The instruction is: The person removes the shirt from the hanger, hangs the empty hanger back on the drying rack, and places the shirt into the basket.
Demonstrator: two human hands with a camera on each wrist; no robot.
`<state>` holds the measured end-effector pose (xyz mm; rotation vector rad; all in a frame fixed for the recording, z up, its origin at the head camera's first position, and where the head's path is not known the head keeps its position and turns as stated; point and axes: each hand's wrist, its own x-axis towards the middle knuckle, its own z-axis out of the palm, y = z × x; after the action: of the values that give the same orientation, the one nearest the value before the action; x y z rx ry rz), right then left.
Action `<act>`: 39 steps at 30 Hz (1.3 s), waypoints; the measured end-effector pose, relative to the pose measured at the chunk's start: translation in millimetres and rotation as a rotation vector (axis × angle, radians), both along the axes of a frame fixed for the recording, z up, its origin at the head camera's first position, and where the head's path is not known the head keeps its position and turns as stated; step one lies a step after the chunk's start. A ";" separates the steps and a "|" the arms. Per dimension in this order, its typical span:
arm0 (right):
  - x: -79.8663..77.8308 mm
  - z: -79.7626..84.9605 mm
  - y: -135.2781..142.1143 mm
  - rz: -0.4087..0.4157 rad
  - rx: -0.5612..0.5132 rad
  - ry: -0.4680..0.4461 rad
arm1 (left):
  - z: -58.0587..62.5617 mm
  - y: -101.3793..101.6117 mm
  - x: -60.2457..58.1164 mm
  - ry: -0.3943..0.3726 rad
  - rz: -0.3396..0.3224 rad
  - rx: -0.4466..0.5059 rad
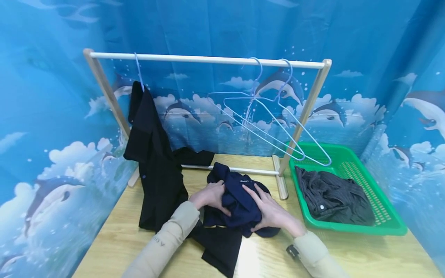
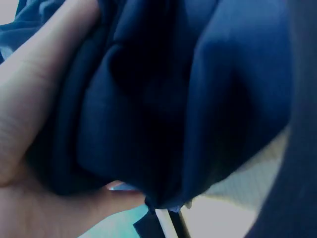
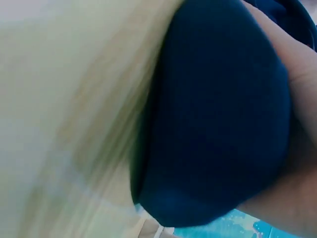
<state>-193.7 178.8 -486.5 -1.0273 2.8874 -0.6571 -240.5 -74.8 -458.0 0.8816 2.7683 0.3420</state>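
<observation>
A bunched navy garment (image 1: pixel 240 200) with small white lettering lies on the table between both hands. My left hand (image 1: pixel 213 196) grips its left side, and in the left wrist view folds of the navy cloth (image 2: pixel 143 114) hang between thumb and fingers. On the other side my right hand (image 1: pixel 270 208) holds the bundle with fingers spread over its top. The right wrist view shows a rounded fold of the cloth (image 3: pixel 218 119) in that hand's grasp. The garment's exact kind cannot be told from the bundle.
Black clothing (image 1: pixel 156 154) hangs from a hanger at the rack's left, trailing onto the table (image 1: pixel 118 231). Two light blue hangers (image 1: pixel 278 123) hang from the white rail (image 1: pixel 194 58) at right. A green basket (image 1: pixel 389 216) holds dark grey clothing (image 1: pixel 333 197).
</observation>
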 end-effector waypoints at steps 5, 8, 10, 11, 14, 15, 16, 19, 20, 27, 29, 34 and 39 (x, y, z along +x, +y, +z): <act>0.5 -0.7 -8.2 -0.019 0.045 0.152 | -4.9 1.8 4.8 0.056 -0.014 0.087; 1.3 -2.1 -12.4 -0.065 0.036 0.247 | -7.3 3.8 7.1 0.111 0.018 0.121; 1.5 -2.0 -15.2 -0.095 0.018 0.292 | -8.0 5.4 8.2 0.167 0.059 0.125; 1.6 -1.7 -16.4 -0.108 0.009 0.313 | -7.8 6.3 8.9 0.195 0.085 0.127; 2.9 6.7 -18.5 -0.140 -0.005 0.386 | -0.2 8.4 11.6 0.247 0.157 0.178; 4.0 11.7 -18.2 -0.149 -0.008 0.413 | 3.8 9.5 12.9 0.263 0.173 0.199; 5.5 18.1 -17.2 -0.162 -0.008 0.438 | 8.9 10.8 14.9 0.280 0.181 0.226; 12.2 40.9 -9.2 -0.203 0.019 0.493 | 25.5 16.5 22.0 0.343 0.151 0.312; 15.4 48.5 -5.0 -0.215 0.034 0.502 | 30.7 19.4 24.4 0.366 0.129 0.325; 38.5 81.6 27.2 -0.242 0.057 0.680 | 66.5 39.9 45.6 0.531 -0.065 0.300; 44.0 87.1 35.9 -0.246 0.027 0.742 | 77.8 47.2 51.0 0.563 -0.113 0.303; 57.0 104.2 56.3 -0.297 -0.007 0.828 | 100.9 68.6 58.1 0.654 -0.184 0.317; 73.4 124.4 81.6 -0.363 -0.007 0.870 | 117.4 98.4 61.3 0.631 -0.235 0.373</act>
<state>-120.3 260.4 -362.1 -0.9661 3.8843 -0.2343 -179.2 23.6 -340.6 1.6347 3.1502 0.6457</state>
